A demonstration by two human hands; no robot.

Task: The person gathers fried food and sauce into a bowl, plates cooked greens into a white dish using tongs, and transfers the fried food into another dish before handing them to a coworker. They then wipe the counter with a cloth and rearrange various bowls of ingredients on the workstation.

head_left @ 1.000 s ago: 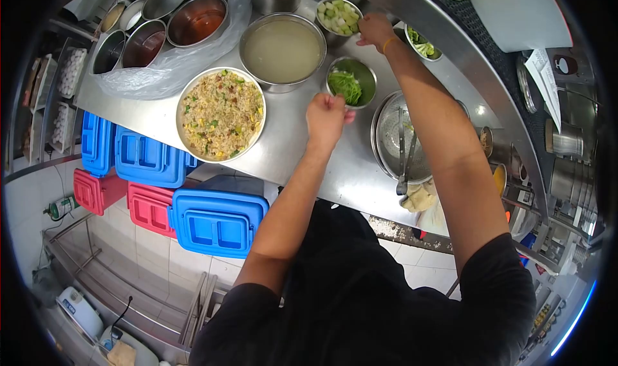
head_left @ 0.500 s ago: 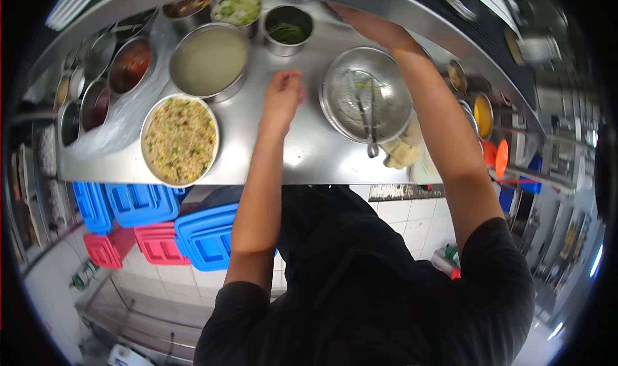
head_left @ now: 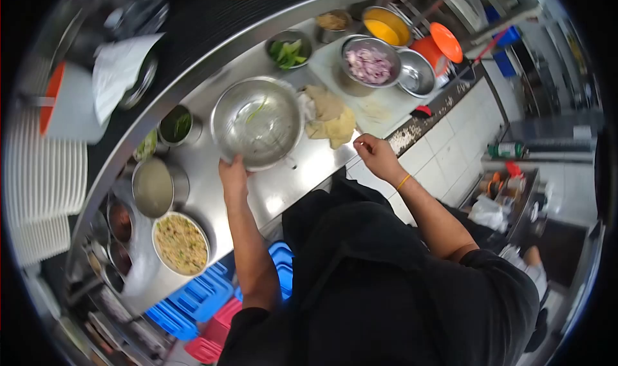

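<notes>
My left hand (head_left: pixel 235 171) is closed on the near rim of a wide metal bowl (head_left: pixel 222 131), which stands on the steel counter. A green strip (head_left: pixel 256 110) lies inside the bowl. A small dark end (head_left: pixel 293 166) shows at its near right rim; the rest of that item is blurred. My right hand (head_left: pixel 378 158), with a yellow band at the wrist, is held at the counter's front edge. Its fingers are curled in and nothing shows between them. The nearest thing to it is a crumpled tan cloth (head_left: pixel 336 128) beside the bowl.
A bowl of fried rice (head_left: pixel 180 244) and a pot of pale liquid (head_left: pixel 153 187) stand left. Chopped onion fills a bowl (head_left: pixel 368 66) on a white cutting board (head_left: pixel 370 112). Leafy greens (head_left: pixel 288 54) sit behind. Blue lids (head_left: pixel 203 293) are below the counter edge.
My view has turned toward the right. My left hand has gone from above the bare counter to the bowl's rim. My right hand has come back from the far shelf to the counter's front edge.
</notes>
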